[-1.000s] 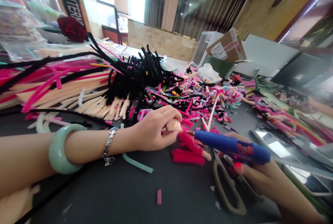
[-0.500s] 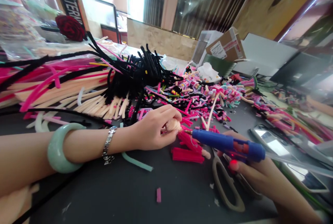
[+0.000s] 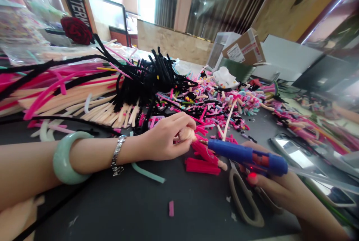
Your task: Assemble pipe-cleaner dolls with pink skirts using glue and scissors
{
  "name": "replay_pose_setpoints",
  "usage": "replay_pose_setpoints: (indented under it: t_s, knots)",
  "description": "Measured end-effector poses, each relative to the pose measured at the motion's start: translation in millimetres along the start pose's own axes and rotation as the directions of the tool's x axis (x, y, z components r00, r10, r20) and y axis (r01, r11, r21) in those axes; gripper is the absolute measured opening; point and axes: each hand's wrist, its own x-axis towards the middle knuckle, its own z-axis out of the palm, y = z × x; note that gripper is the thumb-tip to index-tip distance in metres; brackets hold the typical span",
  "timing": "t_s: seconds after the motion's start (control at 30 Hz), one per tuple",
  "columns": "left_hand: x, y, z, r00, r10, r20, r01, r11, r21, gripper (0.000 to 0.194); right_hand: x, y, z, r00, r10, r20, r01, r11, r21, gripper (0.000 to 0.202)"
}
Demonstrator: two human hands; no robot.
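My left hand is closed in a pinch around a cream, coiled pipe-cleaner piece. My right hand grips a blue hot glue gun, thumb on its side beside a small red light. The gun's metal nozzle points left, close to the cream piece; whether they touch is unclear. Just below lie hot-pink pipe-cleaner bundles, one with a cream tip; I cannot tell if any joins the held piece. Scissors with grey-brown handles rest on the table under my right hand, blades mostly hidden.
Black pipe cleaners are heaped behind my left hand, cream ones at left. Small cut pieces cover the table's middle. A mint strip and a pink scrap lie in front. A phone lies right, a cardboard box behind.
Almost nothing differs. The glue gun and right hand have shifted very slightly right, the nozzle still beside the cream piece; my left hand keeps its hold.
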Motion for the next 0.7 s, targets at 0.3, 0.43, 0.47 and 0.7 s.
replay_pose_setpoints:
  t_s: [0.3,0.43,0.47,0.7]
  knots:
    - [-0.2,-2.2,-0.6,1.0,0.011,0.006,-0.011,1.0,-0.008,0.019,-0.6,5.7,-2.2,0.999,-0.027,0.017,0.027,0.999,0.026,0.026]
    - [-1.1,-1.8,-0.3,1.0,0.012,0.015,-0.012,1.0,-0.017,0.019,-0.2,6.4,-2.5,0.999,-0.046,0.01,0.046,0.999,0.002,0.027]
    - [-1.3,-1.9,-0.3,1.0,0.01,0.017,-0.01,1.0,-0.018,0.019,0.1,5.7,-2.8,0.999,-0.046,0.012,0.046,0.999,-0.003,0.026]
    - [-0.7,-3.1,-0.5,1.0,0.006,0.02,-0.006,1.0,-0.012,0.019,0.7,5.1,-4.9,0.998,-0.055,0.024,0.055,0.999,0.002,0.023]
